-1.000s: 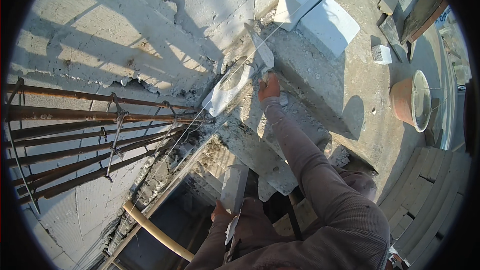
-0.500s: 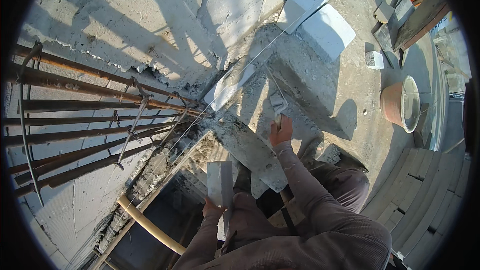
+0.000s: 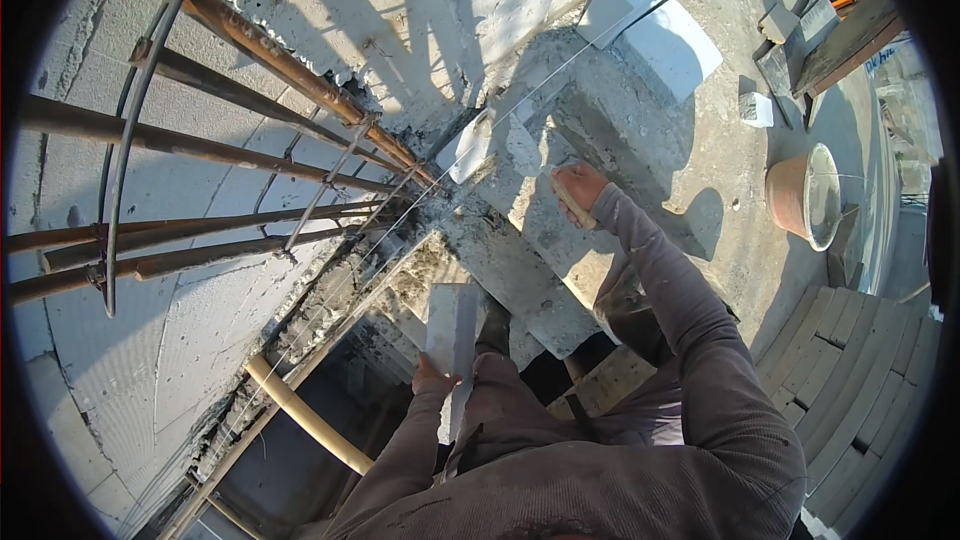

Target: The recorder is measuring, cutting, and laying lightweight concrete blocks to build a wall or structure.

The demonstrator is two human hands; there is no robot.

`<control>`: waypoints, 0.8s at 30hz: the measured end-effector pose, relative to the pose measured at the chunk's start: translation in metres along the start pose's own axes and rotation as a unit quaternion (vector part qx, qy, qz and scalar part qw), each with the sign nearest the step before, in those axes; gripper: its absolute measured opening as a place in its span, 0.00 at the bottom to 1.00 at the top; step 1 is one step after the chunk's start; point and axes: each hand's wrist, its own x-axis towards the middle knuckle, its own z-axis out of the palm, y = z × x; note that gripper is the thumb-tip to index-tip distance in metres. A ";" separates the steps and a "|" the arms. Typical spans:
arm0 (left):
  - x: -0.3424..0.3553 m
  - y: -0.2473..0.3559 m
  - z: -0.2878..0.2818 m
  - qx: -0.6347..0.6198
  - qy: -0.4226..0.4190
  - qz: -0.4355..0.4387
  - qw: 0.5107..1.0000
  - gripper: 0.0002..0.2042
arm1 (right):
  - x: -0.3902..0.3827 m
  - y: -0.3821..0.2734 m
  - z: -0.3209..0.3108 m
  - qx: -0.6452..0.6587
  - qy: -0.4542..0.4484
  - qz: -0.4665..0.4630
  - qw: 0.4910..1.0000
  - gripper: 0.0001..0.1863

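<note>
My left hand (image 3: 431,372) grips a long grey block (image 3: 448,325) upright at the lower middle, beside my leg. My right hand (image 3: 580,190) is closed round the wooden handle of a trowel (image 3: 523,148), whose pale blade points up and left, over rough concrete near the corner. A white piece (image 3: 468,145) lies just left of the blade, under a taut string that crosses diagonally. Rough mortar and grey slabs (image 3: 510,270) lie below and in front of my hands.
Rusty rebar (image 3: 150,140) juts across the left. A bucket (image 3: 805,200) stands right. White blocks (image 3: 670,50) and boards (image 3: 840,50) lie at upper right, stacked bricks (image 3: 850,380) at lower right. A curved pale bar (image 3: 305,410) crosses the dark opening (image 3: 300,480) at lower left.
My right hand with the trowel came down from the corner, then moved back up and right. My left hand and block have shifted slightly up in view, and the view has swung.
</note>
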 end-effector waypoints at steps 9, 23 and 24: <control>-0.005 -0.009 0.000 0.026 0.001 -0.006 1.000 0.64 | -0.012 0.035 0.061 -0.173 -0.024 -0.027 0.984 0.22; -0.010 -0.016 0.002 0.003 0.018 -0.021 1.000 0.52 | 0.036 0.041 -0.024 -0.360 0.277 -0.105 0.884 0.22; -0.010 -0.014 0.001 0.005 0.018 -0.025 1.000 0.52 | 0.042 0.044 -0.025 -0.357 0.281 -0.132 0.881 0.22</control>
